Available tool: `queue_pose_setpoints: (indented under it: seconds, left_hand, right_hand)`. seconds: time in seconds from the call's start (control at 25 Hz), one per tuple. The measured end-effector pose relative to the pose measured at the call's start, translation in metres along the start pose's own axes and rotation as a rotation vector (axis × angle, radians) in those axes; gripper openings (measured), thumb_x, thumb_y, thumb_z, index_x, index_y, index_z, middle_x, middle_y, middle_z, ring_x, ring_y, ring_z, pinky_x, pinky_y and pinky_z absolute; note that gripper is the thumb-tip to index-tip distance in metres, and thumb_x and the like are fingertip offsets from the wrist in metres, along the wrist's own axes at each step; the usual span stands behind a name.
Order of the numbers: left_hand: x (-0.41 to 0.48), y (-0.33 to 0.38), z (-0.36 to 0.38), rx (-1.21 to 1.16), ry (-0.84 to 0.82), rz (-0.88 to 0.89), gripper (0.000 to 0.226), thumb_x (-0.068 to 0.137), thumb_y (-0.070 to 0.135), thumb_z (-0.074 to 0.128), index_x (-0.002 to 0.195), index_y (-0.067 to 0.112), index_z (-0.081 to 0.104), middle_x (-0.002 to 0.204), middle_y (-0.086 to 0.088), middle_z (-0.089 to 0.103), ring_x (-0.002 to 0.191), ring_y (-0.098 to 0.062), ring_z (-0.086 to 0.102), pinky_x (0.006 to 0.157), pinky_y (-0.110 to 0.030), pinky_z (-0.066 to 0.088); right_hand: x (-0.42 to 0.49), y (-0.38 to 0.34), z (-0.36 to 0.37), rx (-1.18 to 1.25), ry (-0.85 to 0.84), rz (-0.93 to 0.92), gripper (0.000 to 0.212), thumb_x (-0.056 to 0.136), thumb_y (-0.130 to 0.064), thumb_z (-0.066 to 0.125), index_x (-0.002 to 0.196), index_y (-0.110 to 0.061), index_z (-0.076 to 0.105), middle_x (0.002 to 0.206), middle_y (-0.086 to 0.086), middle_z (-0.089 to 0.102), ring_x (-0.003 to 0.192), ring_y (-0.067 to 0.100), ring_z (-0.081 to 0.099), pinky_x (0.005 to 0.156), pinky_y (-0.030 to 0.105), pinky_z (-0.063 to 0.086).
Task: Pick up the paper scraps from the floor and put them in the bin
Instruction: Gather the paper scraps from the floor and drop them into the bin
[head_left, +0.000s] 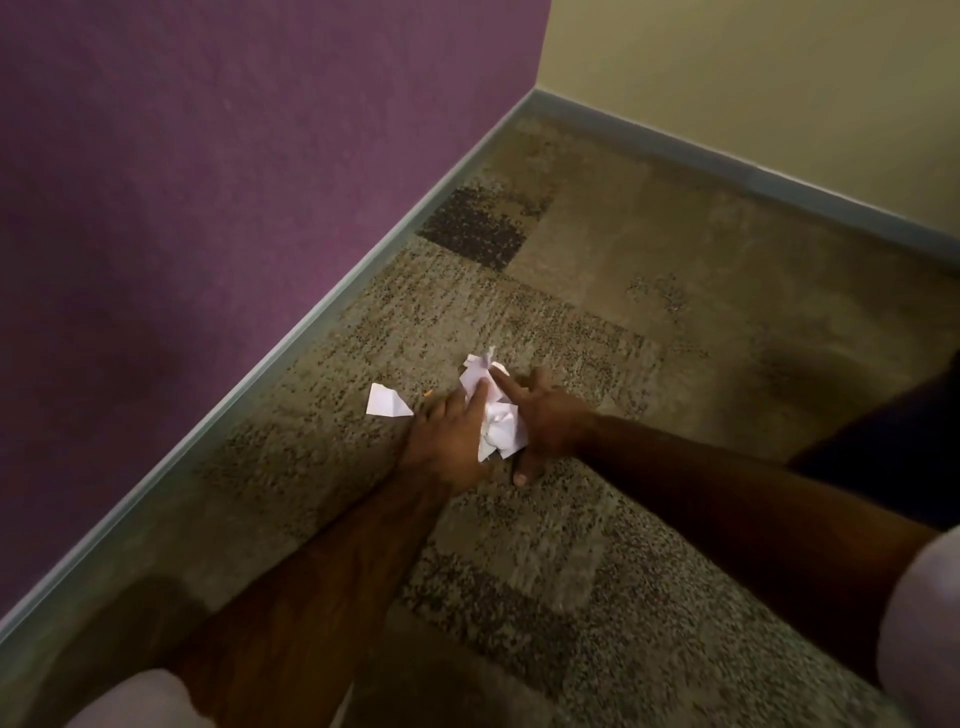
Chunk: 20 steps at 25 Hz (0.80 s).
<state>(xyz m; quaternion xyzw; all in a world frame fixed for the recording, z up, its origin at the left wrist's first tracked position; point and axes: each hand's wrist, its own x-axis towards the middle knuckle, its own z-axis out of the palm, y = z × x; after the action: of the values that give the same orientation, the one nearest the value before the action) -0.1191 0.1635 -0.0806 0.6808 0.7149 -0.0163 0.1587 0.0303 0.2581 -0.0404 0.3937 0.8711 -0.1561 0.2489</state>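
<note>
Scraps of white paper are bunched into a crumpled wad on the carpet, pressed between the person's two hands. The wad sits toward the left edge of the floor, near the grey baseboard that runs under the purple wall, and well short of the room's far corner.

The left hand comes in from the lower left. Its fingers are stretched out rather than curled, and the index finger lies flat along the upper part of the scraps.

The right hand reaches across from the right and meets the wad from the other side. Its fingers are spread and straight, the index finger pointing over the top of the paper and the thumb pointing down to the carpet below it. Neither hand wraps round the wad; the paper is pushed together between them.

One loose scrap, a folded, pointed piece, lies flat on the carpet just left of the left hand, between that hand and the baseboard. It looks just clear of the fingers.

A cream wall closes the far side of the floor.
</note>
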Motion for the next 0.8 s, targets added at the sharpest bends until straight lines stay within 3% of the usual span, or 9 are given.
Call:
queue_pose_setpoints:
  seconds: [0.08,0.16,0.24,0.36,0.48,0.56,0.64,0.72,0.8]
  left_hand:
    - [0.005,0.002,-0.002,-0.062,0.101,-0.050,0.082,0.081,0.043,0.055,0.151,0.013,0.024,0.142,-0.012,0.049,0.128,-0.028,0.049,0.109,-0.040,0.037]
    - [0.003,0.008,-0.011,-0.151,0.170,-0.076,0.049,0.086,0.021,0.057,0.132,0.008,0.050,0.128,-0.014,0.059,0.116,-0.030,0.056,0.097,-0.039,0.046]
    - [-0.006,0.011,-0.017,-0.174,0.217,-0.096,0.028,0.087,0.008,0.057,0.115,0.005,0.061,0.117,-0.015,0.062,0.107,-0.032,0.058,0.085,-0.037,0.048]
    - [-0.015,0.006,-0.025,-0.258,0.258,-0.140,0.023,0.088,0.003,0.056,0.111,0.003,0.060,0.112,-0.017,0.063,0.103,-0.035,0.061,0.077,-0.035,0.044]
    - [-0.022,0.002,-0.031,-0.498,0.278,-0.157,0.025,0.093,0.006,0.057,0.116,-0.003,0.062,0.117,-0.022,0.064,0.108,-0.035,0.060,0.086,-0.030,0.039]
    - [-0.026,-0.007,-0.034,-0.560,0.290,-0.219,0.026,0.093,0.006,0.057,0.117,-0.001,0.064,0.118,-0.018,0.066,0.109,-0.032,0.062,0.086,-0.029,0.040]
    - [-0.029,-0.018,-0.041,-0.674,0.313,-0.257,0.027,0.088,0.002,0.060,0.114,0.005,0.067,0.111,-0.010,0.069,0.098,-0.023,0.065,0.077,-0.024,0.042]
    - [-0.031,-0.027,-0.061,-0.711,0.240,-0.216,0.027,0.083,0.002,0.061,0.108,0.009,0.070,0.097,-0.006,0.071,0.085,-0.020,0.065,0.069,-0.025,0.043]
    - [-0.031,-0.030,-0.089,-0.699,0.099,-0.155,0.018,0.081,0.009,0.065,0.098,0.011,0.072,0.082,-0.008,0.073,0.073,-0.027,0.070,0.062,-0.034,0.052]
  right_hand:
    - [0.004,-0.010,-0.005,-0.071,0.023,-0.065,0.112,0.061,-0.051,0.088,0.152,-0.034,0.026,0.159,0.014,0.020,0.139,0.040,0.026,0.107,0.045,0.038]
    - [0.011,-0.016,-0.010,0.034,0.028,-0.042,0.100,0.068,-0.042,0.086,0.151,-0.028,0.031,0.154,0.014,0.028,0.131,0.040,0.039,0.100,0.042,0.042]
    - [0.013,-0.024,-0.012,0.108,0.054,-0.090,0.091,0.074,-0.032,0.082,0.150,-0.022,0.033,0.149,0.017,0.032,0.119,0.041,0.048,0.095,0.042,0.044]
    - [0.009,-0.032,-0.004,0.110,0.174,-0.161,0.053,0.088,-0.017,0.067,0.136,-0.004,0.051,0.130,0.021,0.053,0.116,0.035,0.055,0.092,0.034,0.041]
    - [0.004,-0.029,0.002,0.167,0.223,-0.170,0.029,0.092,-0.019,0.063,0.116,-0.005,0.067,0.118,0.018,0.065,0.110,0.033,0.061,0.089,0.032,0.044]
    - [-0.004,-0.021,-0.002,0.228,0.202,-0.152,0.020,0.090,-0.019,0.066,0.101,-0.004,0.072,0.108,0.016,0.069,0.099,0.030,0.064,0.076,0.025,0.042]
    - [-0.019,-0.007,-0.014,0.335,0.179,-0.098,0.016,0.085,-0.012,0.069,0.097,-0.002,0.073,0.100,0.013,0.071,0.088,0.027,0.067,0.068,0.022,0.041]
    - [-0.040,0.011,-0.028,0.493,0.148,-0.052,0.012,0.085,-0.005,0.069,0.097,-0.005,0.072,0.088,0.003,0.071,0.076,0.023,0.070,0.062,0.024,0.049]
    - [-0.071,0.030,-0.051,0.623,0.090,-0.016,0.014,0.086,-0.001,0.070,0.088,-0.015,0.071,0.075,-0.005,0.069,0.064,0.015,0.069,0.057,0.026,0.055]
